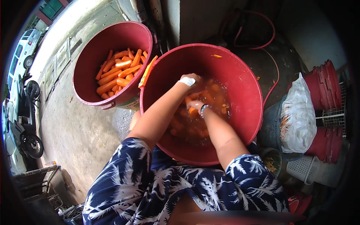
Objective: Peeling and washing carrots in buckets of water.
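A large red tub (240,86) stands in front of me, holding brownish water with carrots (215,87) in it. My left hand (193,80), with a white patch at the wrist, reaches down at the water's far side; its fingers are hidden below the back of the hand. Nearer to me, my right hand (195,105), a beaded bracelet on its wrist, is closed round an orange carrot (192,111) at the water's surface. To the left, a second red tub (87,60) contains a heap of peeled-looking orange carrots (119,75).
An orange strip (148,71) sits on the rim between the tubs. Rightward are a white sack (300,116) on a blue bin (270,125), stacked red buckets (325,88) and a white basket (305,168). A pink hose (273,32) curls behind. Motorcycles (32,144) stand far left.
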`<state>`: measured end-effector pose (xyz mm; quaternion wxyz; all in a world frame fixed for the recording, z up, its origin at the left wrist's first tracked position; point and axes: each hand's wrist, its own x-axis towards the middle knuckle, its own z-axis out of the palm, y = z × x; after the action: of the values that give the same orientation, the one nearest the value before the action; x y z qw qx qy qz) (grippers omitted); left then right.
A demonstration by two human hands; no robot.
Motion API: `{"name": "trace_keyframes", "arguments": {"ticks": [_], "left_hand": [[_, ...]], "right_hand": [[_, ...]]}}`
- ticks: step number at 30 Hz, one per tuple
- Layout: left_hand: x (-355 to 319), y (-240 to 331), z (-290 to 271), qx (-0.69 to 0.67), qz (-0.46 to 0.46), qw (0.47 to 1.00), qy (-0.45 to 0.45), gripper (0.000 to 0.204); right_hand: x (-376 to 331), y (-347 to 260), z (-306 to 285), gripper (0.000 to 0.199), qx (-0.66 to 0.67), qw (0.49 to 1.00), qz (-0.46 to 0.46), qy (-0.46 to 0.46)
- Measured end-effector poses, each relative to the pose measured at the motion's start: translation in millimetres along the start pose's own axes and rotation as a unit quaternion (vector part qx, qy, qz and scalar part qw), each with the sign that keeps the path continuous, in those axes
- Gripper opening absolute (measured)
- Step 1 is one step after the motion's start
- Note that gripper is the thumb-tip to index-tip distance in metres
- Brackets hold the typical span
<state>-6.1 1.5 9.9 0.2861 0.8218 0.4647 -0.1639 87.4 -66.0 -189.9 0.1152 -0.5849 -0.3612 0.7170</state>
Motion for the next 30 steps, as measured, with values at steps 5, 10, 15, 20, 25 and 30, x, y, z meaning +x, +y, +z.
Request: {"name": "trace_keyframes", "arguments": {"ticks": [5,10,15,20,25,30], "left_hand": [[28,-16,43,-0.316,-0.040,0.933,0.168,0.039],[29,-8,32,-0.692,0.039,0.708,0.134,0.033],[29,11,21,-0.854,-0.039,0.499,0.139,0.033],[27,-5,20,-0.908,-0.017,0.414,0.067,0.031],[5,9,1,-0.870,0.020,0.488,0.058,0.022],[-13,11,-10,-0.802,0.088,0.586,0.071,0.026]], "right_hand": [[-122,-96,-42,0.012,0.178,0.972,-0.027,-0.148],[-179,-113,-6,0.023,0.249,0.946,-0.195,-0.067],[-178,-117,8,0.042,-0.037,0.831,-0.505,0.230],[-196,-124,-2,0.031,-0.068,0.861,-0.494,0.096],[-187,-123,-10,0.025,-0.060,0.852,-0.506,0.122],[-175,-115,-8,0.037,-0.267,0.751,-0.555,0.239]]}}
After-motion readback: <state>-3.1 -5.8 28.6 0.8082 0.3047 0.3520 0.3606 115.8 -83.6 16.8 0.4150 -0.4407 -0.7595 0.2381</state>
